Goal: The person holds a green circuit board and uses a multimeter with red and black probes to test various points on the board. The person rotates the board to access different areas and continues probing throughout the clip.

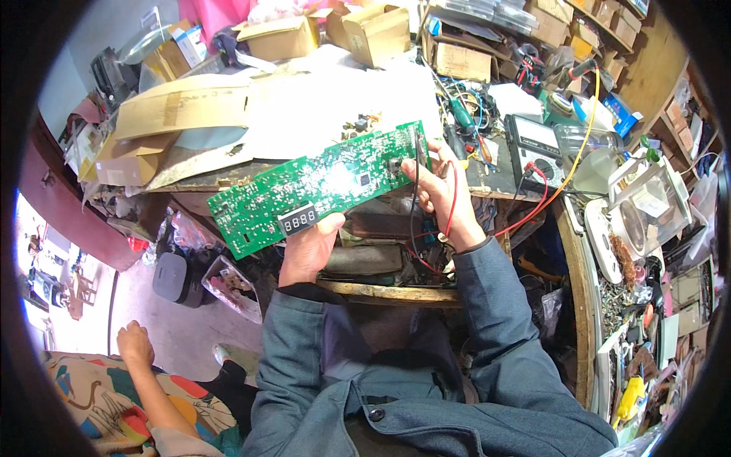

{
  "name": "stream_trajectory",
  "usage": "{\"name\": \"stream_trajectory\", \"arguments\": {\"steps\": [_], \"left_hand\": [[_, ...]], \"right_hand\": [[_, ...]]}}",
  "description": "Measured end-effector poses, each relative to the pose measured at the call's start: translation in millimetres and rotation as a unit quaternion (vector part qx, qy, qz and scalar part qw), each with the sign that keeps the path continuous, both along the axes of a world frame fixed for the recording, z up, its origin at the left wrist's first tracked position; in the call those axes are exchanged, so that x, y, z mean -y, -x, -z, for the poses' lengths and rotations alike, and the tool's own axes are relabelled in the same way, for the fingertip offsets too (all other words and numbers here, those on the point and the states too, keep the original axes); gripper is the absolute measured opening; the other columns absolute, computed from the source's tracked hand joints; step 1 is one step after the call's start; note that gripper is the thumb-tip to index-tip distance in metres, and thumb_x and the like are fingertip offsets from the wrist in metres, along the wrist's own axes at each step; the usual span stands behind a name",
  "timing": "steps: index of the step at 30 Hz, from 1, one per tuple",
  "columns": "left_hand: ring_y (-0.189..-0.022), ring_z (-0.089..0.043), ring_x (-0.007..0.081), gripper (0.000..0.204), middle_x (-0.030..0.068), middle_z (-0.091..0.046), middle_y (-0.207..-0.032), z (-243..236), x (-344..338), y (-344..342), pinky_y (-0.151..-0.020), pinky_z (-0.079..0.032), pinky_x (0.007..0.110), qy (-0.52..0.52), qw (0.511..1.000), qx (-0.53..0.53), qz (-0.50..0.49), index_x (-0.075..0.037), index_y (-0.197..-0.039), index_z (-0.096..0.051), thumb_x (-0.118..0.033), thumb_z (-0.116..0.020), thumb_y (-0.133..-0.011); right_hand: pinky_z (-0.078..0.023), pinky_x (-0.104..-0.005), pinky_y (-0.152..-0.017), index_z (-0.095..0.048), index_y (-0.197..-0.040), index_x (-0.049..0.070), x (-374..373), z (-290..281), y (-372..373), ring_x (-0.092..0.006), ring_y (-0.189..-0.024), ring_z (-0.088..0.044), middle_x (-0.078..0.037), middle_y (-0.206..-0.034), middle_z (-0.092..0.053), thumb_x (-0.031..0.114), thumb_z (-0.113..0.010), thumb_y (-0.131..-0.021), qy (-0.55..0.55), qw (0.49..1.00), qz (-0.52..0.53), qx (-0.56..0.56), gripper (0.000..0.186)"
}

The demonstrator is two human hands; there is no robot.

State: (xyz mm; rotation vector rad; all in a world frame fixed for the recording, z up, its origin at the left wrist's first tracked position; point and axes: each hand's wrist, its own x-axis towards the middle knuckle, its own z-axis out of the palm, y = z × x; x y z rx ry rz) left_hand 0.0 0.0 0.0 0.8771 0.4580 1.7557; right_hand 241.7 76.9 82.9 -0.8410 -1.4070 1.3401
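While the left hand (311, 245) clamps its lower edge and the right hand (444, 190) its right end, the green printed circuit board (263, 194) slants over the desk's (489, 181) near edge, whose bare strip reaches the multimeter (534, 145) rightward.

Open cardboard boxes (280, 43) stand near pink material (217, 14) beyond a taped cardboard piece (183, 107).

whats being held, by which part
A green circuit board: the left hand holds its lower edge beside the digit display, the right hand its right end; whether it also grips the black lead is unclear.
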Motion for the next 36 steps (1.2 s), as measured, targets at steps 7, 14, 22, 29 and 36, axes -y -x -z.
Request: {"name": "stream_trajectory", "arguments": {"steps": [7, 14, 22, 29, 36], "left_hand": [[-0.141, -0.060, 0.0292, 0.072, 0.0071, -0.062, -0.148, -8.9, 0.5, 3.1, -0.127, -0.046, 0.054, -0.012, 0.999, 0.040, -0.013, -0.009, -0.150, -0.057, 0.013, -0.074, -0.083], [-0.139, -0.061, 0.0247, 0.072, 0.0047, -0.064, -0.146, 2.7, 3.8, -1.3, -0.114, -0.053, 0.041, 0.002, 0.999, 0.038, 0.003, -0.010, -0.148, -0.060, 0.016, -0.075, -0.083], [-0.139, -0.061, 0.0256, 0.071, 0.0059, -0.064, -0.147, -1.5, 7.7, -1.4, -0.116, -0.051, 0.040, 0.014, 0.999, 0.027, 0.013, -0.008, -0.149, -0.061, 0.015, -0.075, -0.084], [-0.133, -0.063, 0.0267, 0.064, 0.0053, -0.065, -0.139, -9.9, 8.7, -6.2, -0.115, -0.051, 0.042, 0.010, 0.998, 0.050, 0.034, -0.008, -0.144, -0.062, 0.013, -0.075, -0.084], [-0.137, -0.061, 0.0289, 0.065, 0.0058, -0.066, -0.144, -4.6, 2.6, -6.4, -0.121, -0.049, 0.052, 0.008, 0.998, 0.049, 0.028, -0.011, -0.143, -0.064, 0.014, -0.071, -0.083]], "right_hand": [[-0.061, -0.0270, -0.083, -0.062, -0.145, 0.002, 2.2, 1.4, 12.0, -0.0125, -0.092, -0.073, -0.009, -0.108, -0.072, 0.010, -0.081, -0.101, -0.167, 0.972, 0.154, -0.060, 0.048], [-0.056, -0.0303, -0.081, -0.080, -0.110, 0.004, 14.7, -4.7, 4.3, -0.0179, -0.090, -0.072, -0.008, -0.099, -0.076, 0.004, -0.090, -0.090, -0.413, 0.886, 0.177, 0.112, 0.022], [-0.059, -0.0341, -0.071, -0.080, -0.107, 0.003, 23.0, -10.3, 9.2, -0.0249, -0.081, -0.075, -0.013, -0.093, -0.077, -0.004, -0.087, -0.087, -0.463, 0.848, 0.194, 0.170, 0.022], [-0.057, -0.0351, -0.067, -0.079, -0.103, 0.004, 24.9, -12.3, 8.9, -0.0253, -0.076, -0.073, -0.012, -0.090, -0.076, -0.002, -0.086, -0.090, -0.480, 0.832, 0.204, 0.189, 0.016], [-0.058, -0.0338, -0.072, -0.080, -0.101, 0.004, 26.5, -10.7, 8.2, -0.0221, -0.079, -0.073, -0.010, -0.089, -0.077, -0.001, -0.089, -0.087, -0.469, 0.835, 0.213, 0.193, 0.018]]}}
